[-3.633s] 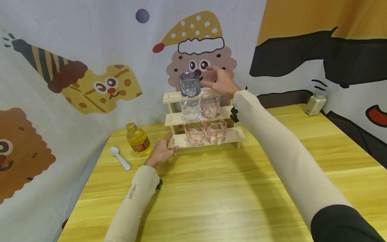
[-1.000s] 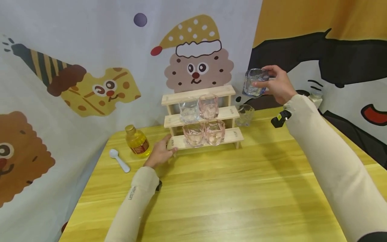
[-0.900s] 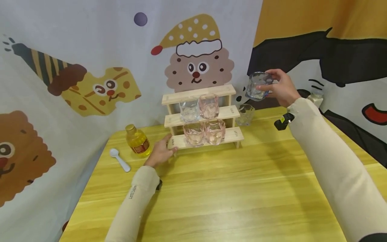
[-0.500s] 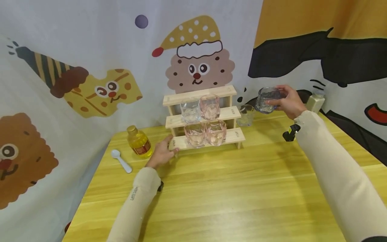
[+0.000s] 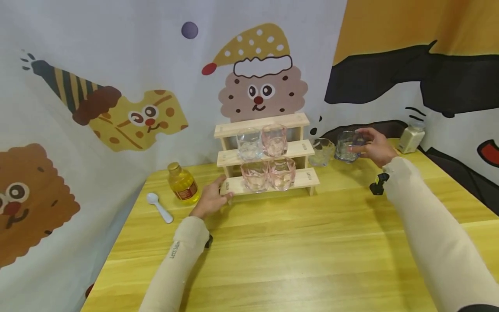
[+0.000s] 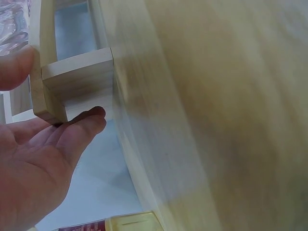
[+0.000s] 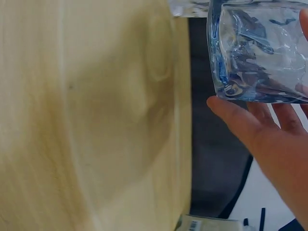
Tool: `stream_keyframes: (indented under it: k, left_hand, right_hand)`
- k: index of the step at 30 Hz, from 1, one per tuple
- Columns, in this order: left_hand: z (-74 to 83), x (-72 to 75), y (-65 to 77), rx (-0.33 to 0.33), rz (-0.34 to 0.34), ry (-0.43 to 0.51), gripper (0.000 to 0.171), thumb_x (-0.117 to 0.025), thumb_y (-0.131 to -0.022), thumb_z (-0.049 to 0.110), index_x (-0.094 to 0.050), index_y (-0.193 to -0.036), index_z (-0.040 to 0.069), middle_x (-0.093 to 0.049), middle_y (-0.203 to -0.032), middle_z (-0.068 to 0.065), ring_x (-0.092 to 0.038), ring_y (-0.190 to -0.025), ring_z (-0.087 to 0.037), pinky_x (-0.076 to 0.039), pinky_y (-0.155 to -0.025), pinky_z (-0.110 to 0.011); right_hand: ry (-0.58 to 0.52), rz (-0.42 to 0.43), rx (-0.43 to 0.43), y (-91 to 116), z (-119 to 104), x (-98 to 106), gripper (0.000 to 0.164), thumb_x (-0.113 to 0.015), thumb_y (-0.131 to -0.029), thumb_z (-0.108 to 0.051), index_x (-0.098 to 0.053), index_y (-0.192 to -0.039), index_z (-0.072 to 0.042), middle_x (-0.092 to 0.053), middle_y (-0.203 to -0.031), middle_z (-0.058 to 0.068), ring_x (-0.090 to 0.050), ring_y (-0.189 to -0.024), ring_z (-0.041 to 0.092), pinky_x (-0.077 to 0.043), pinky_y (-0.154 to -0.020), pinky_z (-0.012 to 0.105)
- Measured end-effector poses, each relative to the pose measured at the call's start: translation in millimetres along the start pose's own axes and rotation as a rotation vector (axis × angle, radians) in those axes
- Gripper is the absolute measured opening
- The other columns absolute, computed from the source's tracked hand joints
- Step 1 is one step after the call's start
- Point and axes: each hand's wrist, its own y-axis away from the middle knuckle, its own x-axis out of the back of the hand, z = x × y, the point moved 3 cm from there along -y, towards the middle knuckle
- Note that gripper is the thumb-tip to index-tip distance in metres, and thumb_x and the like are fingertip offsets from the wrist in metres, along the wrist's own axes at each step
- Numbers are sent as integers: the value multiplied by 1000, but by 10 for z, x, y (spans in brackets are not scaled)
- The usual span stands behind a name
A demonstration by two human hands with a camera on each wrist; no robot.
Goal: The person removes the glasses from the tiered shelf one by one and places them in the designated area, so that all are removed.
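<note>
My left hand [image 5: 210,199] grips the left end of the lowest step of a three-tier wooden display stand [image 5: 261,125]. In the left wrist view the thumb lies on top of the board [image 6: 42,53] and the fingers reach underneath. At the right, my right hand [image 5: 376,148] holds a bluish drinking glass [image 5: 345,148] upright, low over the table's back edge. Beside it stands a clear glass [image 5: 321,154]. On the stand's middle step are another clear glass [image 5: 248,145] and a pink glass [image 5: 274,141]. Two pink glasses [image 5: 255,177] sit side by side on the lowest step.
A bottle of yellow liquid [image 5: 183,184] and a white spoon [image 5: 160,209] are left of the stand. A small jar with pale contents [image 5: 411,138] stands at the back right. Behind the wooden table [image 5: 273,251] hangs a cartoon-printed cloth [image 5: 132,39].
The right hand has taken the bluish glass from the top step, carried it right, and lowered it beside the clear glass. The left hand keeps its grip on the stand.
</note>
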Motion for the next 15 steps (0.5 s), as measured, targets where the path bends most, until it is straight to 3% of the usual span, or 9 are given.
stream_keyframes:
  k: [2,8,15]
  left_hand:
    - [17,-2,-4,1,-3,11,71,-64,-97,27,-30,-158,12,-48,-152,-21,-51,-136,-39,-43,-110,-54]
    - [26,-32,-7,4,6,31,72,-66,-97,26,-31,-158,11,-55,-145,-22,-57,-126,-36,-47,-104,-52]
    - [-8,-39,-27,11,5,45,72,-66,-96,25,-31,-158,12,-49,-152,-21,-50,-137,-38,-42,-110,-55]
  right_hand:
    - [14,-4,5,-16,61,0,86,-76,-91,-26,-23,-157,-9,-27,-158,22,-49,-119,23,-54,-97,46]
    - [60,-45,-15,-31,191,-34,88,-76,-90,-31,-24,-158,-6,-29,-160,25,-41,-136,40,-46,-104,54]
    - [51,-58,-28,-50,270,-99,85,-74,-92,-23,-23,-157,-2,-31,-157,26,-44,-128,33,-55,-88,30]
